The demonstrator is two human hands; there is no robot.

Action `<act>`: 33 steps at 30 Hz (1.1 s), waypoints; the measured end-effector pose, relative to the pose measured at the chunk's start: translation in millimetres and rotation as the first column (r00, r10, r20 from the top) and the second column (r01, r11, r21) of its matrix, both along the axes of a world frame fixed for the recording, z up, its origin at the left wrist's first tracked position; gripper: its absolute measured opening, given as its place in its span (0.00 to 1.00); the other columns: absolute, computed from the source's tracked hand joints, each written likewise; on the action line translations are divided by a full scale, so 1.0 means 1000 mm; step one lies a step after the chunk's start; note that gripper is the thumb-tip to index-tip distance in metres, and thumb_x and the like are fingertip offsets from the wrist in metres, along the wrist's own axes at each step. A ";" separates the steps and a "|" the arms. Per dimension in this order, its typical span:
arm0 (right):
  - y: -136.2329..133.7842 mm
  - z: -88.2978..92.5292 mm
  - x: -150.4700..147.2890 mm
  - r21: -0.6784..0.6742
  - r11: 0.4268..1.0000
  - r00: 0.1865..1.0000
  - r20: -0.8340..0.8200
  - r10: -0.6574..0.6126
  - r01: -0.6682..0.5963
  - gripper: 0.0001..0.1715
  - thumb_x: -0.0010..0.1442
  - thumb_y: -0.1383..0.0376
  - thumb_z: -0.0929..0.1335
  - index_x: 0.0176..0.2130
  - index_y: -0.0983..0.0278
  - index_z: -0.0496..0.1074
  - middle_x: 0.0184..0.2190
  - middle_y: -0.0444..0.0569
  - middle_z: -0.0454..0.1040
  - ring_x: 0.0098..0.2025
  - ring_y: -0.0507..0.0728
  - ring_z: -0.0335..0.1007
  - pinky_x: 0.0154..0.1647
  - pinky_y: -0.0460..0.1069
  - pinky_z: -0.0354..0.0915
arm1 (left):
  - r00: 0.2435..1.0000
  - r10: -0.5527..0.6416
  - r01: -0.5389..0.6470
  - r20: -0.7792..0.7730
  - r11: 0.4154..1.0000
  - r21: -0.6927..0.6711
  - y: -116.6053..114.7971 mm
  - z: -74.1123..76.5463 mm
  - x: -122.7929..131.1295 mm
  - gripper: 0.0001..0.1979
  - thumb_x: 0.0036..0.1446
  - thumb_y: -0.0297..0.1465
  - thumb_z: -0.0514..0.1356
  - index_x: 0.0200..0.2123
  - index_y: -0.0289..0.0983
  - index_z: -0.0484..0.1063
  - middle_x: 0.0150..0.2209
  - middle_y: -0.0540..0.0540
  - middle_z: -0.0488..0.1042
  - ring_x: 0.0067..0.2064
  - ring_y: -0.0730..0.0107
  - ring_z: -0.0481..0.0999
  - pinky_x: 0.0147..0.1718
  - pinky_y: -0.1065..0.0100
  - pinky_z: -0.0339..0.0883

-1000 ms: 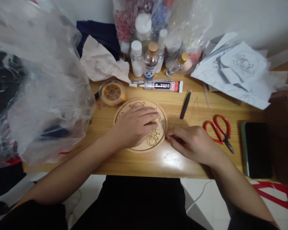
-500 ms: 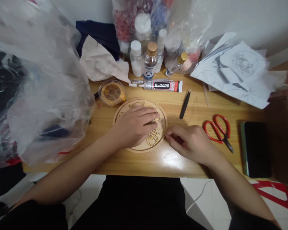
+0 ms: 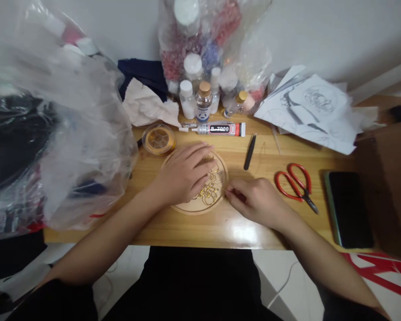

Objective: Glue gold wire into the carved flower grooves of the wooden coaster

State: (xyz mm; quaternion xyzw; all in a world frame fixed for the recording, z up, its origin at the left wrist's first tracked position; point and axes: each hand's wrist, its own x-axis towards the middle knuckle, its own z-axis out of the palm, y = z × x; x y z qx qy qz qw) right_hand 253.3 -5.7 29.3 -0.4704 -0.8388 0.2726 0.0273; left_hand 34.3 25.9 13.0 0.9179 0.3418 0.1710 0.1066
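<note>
A round wooden plate (image 3: 195, 208) lies on the table near its front edge, with curled gold wire shapes (image 3: 210, 192) on its face. My left hand (image 3: 183, 174) rests flat over the left and upper part of the plate, fingers spread, hiding some of the wirework. At the plate's right rim, my right hand (image 3: 250, 196) has thumb and index finger pinched together; whatever sits between the fingertips is too small to make out. A spool of gold wire (image 3: 158, 140) lies just behind the plate to the left.
Behind the plate lie a glue tube (image 3: 220, 129) and small bottles (image 3: 203, 104). Black tweezers (image 3: 250, 152), red-handled cutters (image 3: 300, 187) and a phone (image 3: 349, 209) are at right. Plastic bags (image 3: 87, 133) crowd the left; paper drawings (image 3: 310, 109) lie at back right.
The camera view has shifted, so the table things appear lower and farther left at the right side. My left hand has moved a little left on the plate, uncovering more gold wirework.
</note>
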 end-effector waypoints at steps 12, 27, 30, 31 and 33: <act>0.007 0.008 0.009 0.026 0.999 0.998 -0.058 0.025 -0.023 0.07 0.55 0.69 0.64 0.30 0.65 0.72 0.23 0.45 0.73 0.25 0.50 0.64 0.27 0.45 0.50 | 0.987 0.084 -0.086 -0.140 0.996 -0.006 -0.005 0.006 0.007 0.16 0.58 0.24 0.52 0.49 0.34 0.71 0.57 0.38 0.65 0.59 0.53 0.62 0.54 0.48 0.60; 0.016 -0.001 0.016 0.189 0.979 0.990 -0.101 0.097 -0.077 0.12 0.61 0.67 0.63 0.36 0.65 0.76 0.30 0.49 0.75 0.31 0.52 0.70 0.28 0.44 0.56 | 0.999 -0.041 0.042 -0.029 0.998 0.039 -0.006 -0.006 0.005 0.15 0.60 0.27 0.52 0.50 0.33 0.69 0.55 0.38 0.67 0.60 0.54 0.60 0.57 0.49 0.60; 0.014 0.000 0.016 0.187 0.979 0.988 -0.112 0.102 -0.080 0.12 0.62 0.67 0.63 0.40 0.64 0.76 0.30 0.48 0.76 0.30 0.51 0.71 0.27 0.44 0.57 | 1.000 -0.018 0.018 -0.005 0.998 0.056 -0.007 -0.011 0.005 0.15 0.61 0.27 0.52 0.50 0.33 0.69 0.56 0.39 0.67 0.61 0.54 0.60 0.57 0.49 0.60; 0.014 0.000 0.017 0.189 0.979 0.988 -0.116 0.102 -0.079 0.13 0.62 0.67 0.63 0.41 0.63 0.76 0.30 0.48 0.76 0.30 0.51 0.71 0.27 0.44 0.57 | 1.000 -0.014 0.014 0.000 0.998 0.062 -0.008 -0.011 0.006 0.15 0.61 0.27 0.52 0.49 0.33 0.69 0.56 0.39 0.67 0.61 0.54 0.60 0.57 0.50 0.60; 0.013 0.001 0.017 0.191 0.978 0.986 -0.124 0.109 -0.084 0.13 0.62 0.67 0.63 0.41 0.62 0.76 0.29 0.47 0.76 0.30 0.50 0.71 0.27 0.44 0.58 | 1.000 -0.016 0.015 0.013 0.998 0.066 -0.008 -0.012 0.006 0.15 0.61 0.27 0.51 0.49 0.32 0.69 0.56 0.39 0.67 0.61 0.54 0.61 0.58 0.50 0.59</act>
